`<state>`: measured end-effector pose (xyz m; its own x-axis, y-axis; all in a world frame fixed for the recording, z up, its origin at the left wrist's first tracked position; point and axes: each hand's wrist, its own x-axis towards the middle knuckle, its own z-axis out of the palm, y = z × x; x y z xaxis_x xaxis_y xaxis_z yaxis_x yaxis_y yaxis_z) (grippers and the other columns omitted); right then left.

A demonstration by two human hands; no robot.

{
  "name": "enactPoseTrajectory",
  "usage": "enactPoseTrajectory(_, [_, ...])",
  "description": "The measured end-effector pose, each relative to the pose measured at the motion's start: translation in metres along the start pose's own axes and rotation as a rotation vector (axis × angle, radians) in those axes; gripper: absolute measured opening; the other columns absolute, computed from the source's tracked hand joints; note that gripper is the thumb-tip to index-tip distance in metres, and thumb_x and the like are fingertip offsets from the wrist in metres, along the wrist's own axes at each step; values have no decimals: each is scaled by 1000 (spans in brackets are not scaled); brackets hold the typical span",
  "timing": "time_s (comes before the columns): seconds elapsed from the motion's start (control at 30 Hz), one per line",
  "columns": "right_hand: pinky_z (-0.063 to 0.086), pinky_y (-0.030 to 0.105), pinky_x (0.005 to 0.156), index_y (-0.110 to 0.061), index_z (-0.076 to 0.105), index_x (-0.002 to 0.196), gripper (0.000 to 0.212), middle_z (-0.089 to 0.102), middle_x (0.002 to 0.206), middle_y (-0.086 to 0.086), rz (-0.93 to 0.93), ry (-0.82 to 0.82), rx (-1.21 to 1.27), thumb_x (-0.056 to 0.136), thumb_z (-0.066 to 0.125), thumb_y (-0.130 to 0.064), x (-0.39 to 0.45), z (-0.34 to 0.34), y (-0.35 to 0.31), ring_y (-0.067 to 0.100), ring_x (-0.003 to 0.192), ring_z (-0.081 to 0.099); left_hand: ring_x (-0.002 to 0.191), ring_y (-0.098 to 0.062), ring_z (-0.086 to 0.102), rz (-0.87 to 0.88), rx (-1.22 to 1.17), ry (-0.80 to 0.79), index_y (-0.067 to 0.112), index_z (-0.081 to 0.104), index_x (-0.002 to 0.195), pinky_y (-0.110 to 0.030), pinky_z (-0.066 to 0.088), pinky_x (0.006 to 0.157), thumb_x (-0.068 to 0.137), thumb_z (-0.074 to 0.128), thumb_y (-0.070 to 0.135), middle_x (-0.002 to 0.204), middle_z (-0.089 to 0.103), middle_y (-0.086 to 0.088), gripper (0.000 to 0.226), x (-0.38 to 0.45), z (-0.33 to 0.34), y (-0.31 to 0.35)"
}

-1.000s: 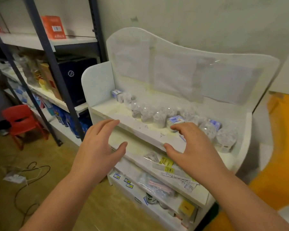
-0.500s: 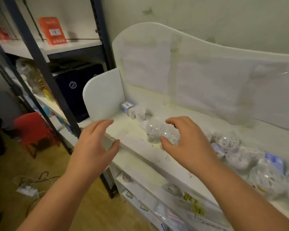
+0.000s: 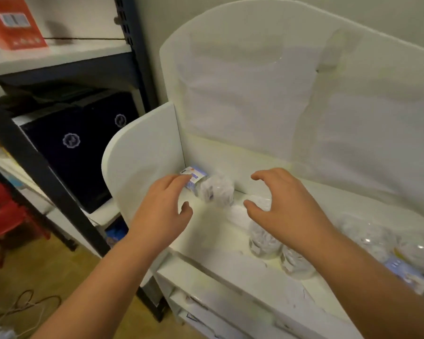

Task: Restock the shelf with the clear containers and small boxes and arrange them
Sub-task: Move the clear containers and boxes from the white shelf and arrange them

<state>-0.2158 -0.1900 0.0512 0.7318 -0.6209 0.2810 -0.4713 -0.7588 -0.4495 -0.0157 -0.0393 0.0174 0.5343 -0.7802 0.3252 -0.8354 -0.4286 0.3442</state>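
Both bare hands hover over the top tier of the white display shelf (image 3: 230, 238), near its left end. The left hand (image 3: 160, 211) is spread, fingers apart and closed on nothing; its fingertips touch or nearly touch the small white-and-blue cardboard box (image 3: 194, 177) tucked into the back left corner, against the curved side panel (image 3: 142, 157). Just right of that box, touching it, sits a clear round plastic container filled with white pieces (image 3: 218, 190).

The right hand (image 3: 287, 211) is also open, curled like a claw with thumb and fingers apart. Whether it already touches the second clear container (image 3: 262, 238) lying under its palm cannot be told. More clear containers (image 3: 367, 236) and another small blue-and-white box (image 3: 406, 272) lie farther right along the tier, well apart from the corner pair.

The corner container lies between the two hands, ahead of both and slightly nearer the left thumb. The box's long axis seems to run toward the back wall, so the left hand is better placed to nudge or take it. The restocking looks partly done, with arranging still needed.
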Motion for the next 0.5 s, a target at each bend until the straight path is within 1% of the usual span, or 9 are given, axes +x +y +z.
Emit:
enactPoseTrajectory(0.07, [35,20,93,-33,46,135,53,45,136,-14,30,-23,-40,86,61,-48,19,11,-8,10,124,46,129,-18,40,30,-18,-34,22,46,141,-21,29,102,83,61,13,142,47,5,61,26,16,-21])
enactPoseTrajectory(0.13, [36,22,92,-34,44,137,56,44,137,-12,73,-76,-80,86,61,-50,34,20,-15,12,124,46,130,-23,42,61,-30,-72,19,46,141,-28,34,104,81,59,7,142,48,1,63,48,32,-36])
enactPoseTrajectory(0.2, [38,24,91,-34,43,137,56,45,136,-8,108,-134,-120,86,60,-50,46,30,-20,14,123,47,133,-27,40,119,-15,-102,16,46,142,-31,33,107,80,55,3,145,45,-4,64,67,45,-47])
enactPoseTrajectory(0.27, [42,28,91,-31,45,134,52,46,132,-4,133,-174,-148,86,60,-47,57,39,-25,18,119,49,140,-28,31,180,39,-148,15,39,146,-35,28,112,84,53,2,152,36,-6,65,85,55,-54])
enactPoseTrajectory(0.33, [46,34,91,-28,47,130,50,46,129,0,161,-197,-167,85,61,-45,67,48,-28,21,115,50,147,-27,18,230,92,-204,16,29,152,-35,19,117,89,52,5,159,26,-5,68,99,64,-58])
enactPoseTrajectory(0.37, [46,35,91,-27,47,130,51,46,129,1,171,-208,-176,84,62,-44,71,52,-30,22,115,50,148,-27,15,250,110,-230,17,27,153,-37,17,118,90,50,7,160,25,-3,68,103,69,-62])
enactPoseTrajectory(0.4, [46,36,91,-27,46,131,52,46,129,2,174,-218,-185,84,62,-43,75,56,-32,23,114,50,148,-28,16,261,120,-249,19,27,153,-39,19,119,90,49,9,159,26,-2,67,106,74,-65])
enactPoseTrajectory(0.43, [46,35,91,-26,45,132,53,45,130,2,175,-229,-196,84,62,-43,79,60,-33,23,114,50,147,-29,20,275,130,-258,20,30,151,-43,24,118,89,49,12,157,30,-2,66,107,78,-69])
enactPoseTrajectory(0.5, [46,35,90,-26,45,133,54,45,130,3,178,-252,-217,84,63,-42,86,67,-35,25,114,51,140,-31,33,310,135,-240,22,40,145,-46,37,110,86,53,15,149,42,-3,61,108,82,-76])
